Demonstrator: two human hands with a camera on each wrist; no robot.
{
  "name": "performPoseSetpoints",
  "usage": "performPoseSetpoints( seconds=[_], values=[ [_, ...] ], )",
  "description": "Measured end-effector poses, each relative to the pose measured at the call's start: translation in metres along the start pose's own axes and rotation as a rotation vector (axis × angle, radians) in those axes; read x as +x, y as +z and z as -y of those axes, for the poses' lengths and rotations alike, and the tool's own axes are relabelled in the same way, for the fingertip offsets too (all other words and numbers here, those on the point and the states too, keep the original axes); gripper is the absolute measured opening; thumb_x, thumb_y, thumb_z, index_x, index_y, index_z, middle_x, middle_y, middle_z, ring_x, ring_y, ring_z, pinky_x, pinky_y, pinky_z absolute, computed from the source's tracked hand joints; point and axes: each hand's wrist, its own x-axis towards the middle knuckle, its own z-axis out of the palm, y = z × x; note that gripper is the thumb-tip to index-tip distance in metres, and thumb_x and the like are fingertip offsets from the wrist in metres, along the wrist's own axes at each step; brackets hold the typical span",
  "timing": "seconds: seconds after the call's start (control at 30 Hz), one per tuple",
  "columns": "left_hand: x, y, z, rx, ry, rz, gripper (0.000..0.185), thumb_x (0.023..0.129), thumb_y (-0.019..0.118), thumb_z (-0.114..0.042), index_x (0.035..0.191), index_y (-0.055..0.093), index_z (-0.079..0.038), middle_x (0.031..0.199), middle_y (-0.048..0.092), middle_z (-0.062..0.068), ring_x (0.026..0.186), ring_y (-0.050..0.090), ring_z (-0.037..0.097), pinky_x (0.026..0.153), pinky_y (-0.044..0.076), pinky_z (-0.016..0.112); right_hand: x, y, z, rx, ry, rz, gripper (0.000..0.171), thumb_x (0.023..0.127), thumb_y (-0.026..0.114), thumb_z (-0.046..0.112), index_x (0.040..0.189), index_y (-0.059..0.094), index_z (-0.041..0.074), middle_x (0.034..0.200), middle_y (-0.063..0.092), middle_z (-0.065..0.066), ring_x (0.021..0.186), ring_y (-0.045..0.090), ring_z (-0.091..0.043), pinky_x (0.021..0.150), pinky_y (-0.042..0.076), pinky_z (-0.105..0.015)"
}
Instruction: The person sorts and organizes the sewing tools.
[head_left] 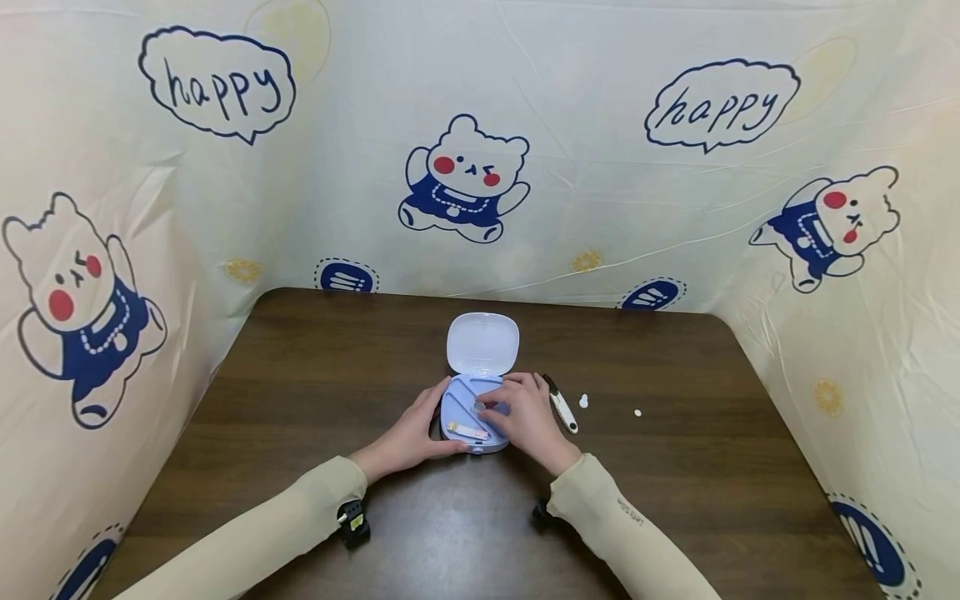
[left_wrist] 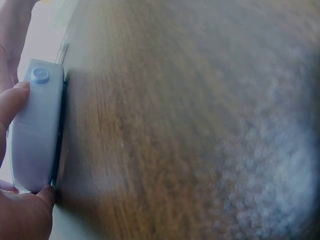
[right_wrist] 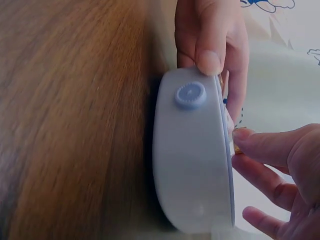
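A light blue compartment box (head_left: 459, 400) stands on the table with its white lid (head_left: 483, 343) raised at the back. My left hand (head_left: 408, 433) holds the box at its left side, the thumb on the front wall near the round button (right_wrist: 191, 94). Over the box's right half, my right hand (head_left: 525, 412) pinches a small thing (right_wrist: 238, 142) between thumb and index finger. It looks brownish gold in the right wrist view; its kind is unclear. A small pale pink item with a gold end (head_left: 467, 431) lies in the front compartment. The right hand hides the box's right part.
Right of the box, a slim black-and-white handled tool (head_left: 562, 407) lies on the brown table (head_left: 315, 358). Further right are a small white piece (head_left: 583, 402) and a white dot-like piece (head_left: 637, 412). A printed cloth (head_left: 585, 183) hangs round the table's back and sides.
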Motion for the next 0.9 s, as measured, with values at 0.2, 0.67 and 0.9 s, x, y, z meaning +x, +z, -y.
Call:
performPoseSetpoints(
  seconds=[0.2, 0.67, 0.9],
  values=[
    [0.000, 0.000, 0.000, -0.002, -0.007, 0.000, 0.115, 0.085, 0.087, -0.045, 0.167, 0.017, -0.006, 0.165, 0.029, 0.023, 0.150, 0.034, 0.037, 0.119, 0.032, 0.056, 0.003, 0.004, 0.008, -0.035, -0.005, 0.025, 0.016, 0.087, 0.086, 0.022, 0.103, 0.085, 0.020, 0.109, 0.078, -0.002, 0.124, 0.055, -0.034, 0.112, 0.022, -0.077],
    [0.000, 0.001, 0.001, -0.008, 0.005, 0.000, 0.114, 0.085, 0.087, -0.042, 0.167, 0.016, -0.006, 0.165, 0.028, 0.023, 0.150, 0.034, 0.038, 0.119, 0.033, 0.056, 0.011, 0.009, 0.011, -0.041, -0.070, 0.058, 0.018, 0.086, 0.088, 0.025, 0.104, 0.086, 0.024, 0.106, 0.069, -0.002, 0.117, 0.052, -0.033, 0.112, 0.025, -0.075],
    [0.000, 0.000, 0.001, -0.010, 0.003, 0.007, 0.114, 0.086, 0.086, -0.043, 0.167, 0.015, -0.005, 0.165, 0.028, 0.023, 0.149, 0.035, 0.038, 0.118, 0.034, 0.057, 0.010, 0.011, 0.008, -0.035, -0.103, 0.076, 0.017, 0.087, 0.087, 0.025, 0.103, 0.086, 0.024, 0.112, 0.065, -0.003, 0.115, 0.050, -0.032, 0.111, 0.028, -0.068]
  ],
)
